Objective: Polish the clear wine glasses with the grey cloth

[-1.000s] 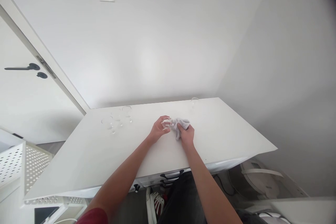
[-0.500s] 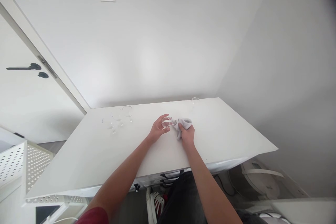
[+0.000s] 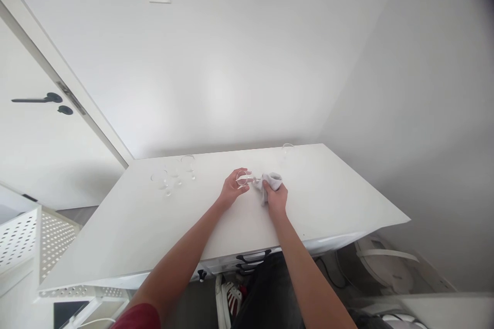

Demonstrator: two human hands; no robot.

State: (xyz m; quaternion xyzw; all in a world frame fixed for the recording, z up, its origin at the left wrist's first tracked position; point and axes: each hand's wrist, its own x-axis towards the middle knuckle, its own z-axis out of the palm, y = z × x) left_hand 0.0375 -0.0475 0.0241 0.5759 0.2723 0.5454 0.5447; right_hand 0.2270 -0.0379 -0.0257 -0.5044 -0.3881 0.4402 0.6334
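Note:
Above the white cabinet top, my left hand [image 3: 231,189] is closed round the bowl of a clear stemmed glass [image 3: 242,178], which lies sideways with its rim toward my left palm. My right hand [image 3: 277,198] grips a light grey cloth [image 3: 272,181], bunched at the stem end of that glass. The cloth hides the foot of the glass, and a corner of it hangs down. Several more clear stemmed glasses [image 3: 188,163] stand at the left of the top. One other glass [image 3: 287,151] stands at the back, beyond my right hand.
The white cabinet top [image 3: 332,190] meets the wall behind. Black drawer handles [image 3: 252,258] show below its front edge. A white perforated rack [image 3: 57,241] sits at the left, near a door with a dark handle [image 3: 36,98]. A round appliance [image 3: 382,262] is low on the right.
The glass in my left hand has shifted slightly left, showing a bit more stem beside the cloth. Both hands keep their hold, and the standing glasses have not moved.

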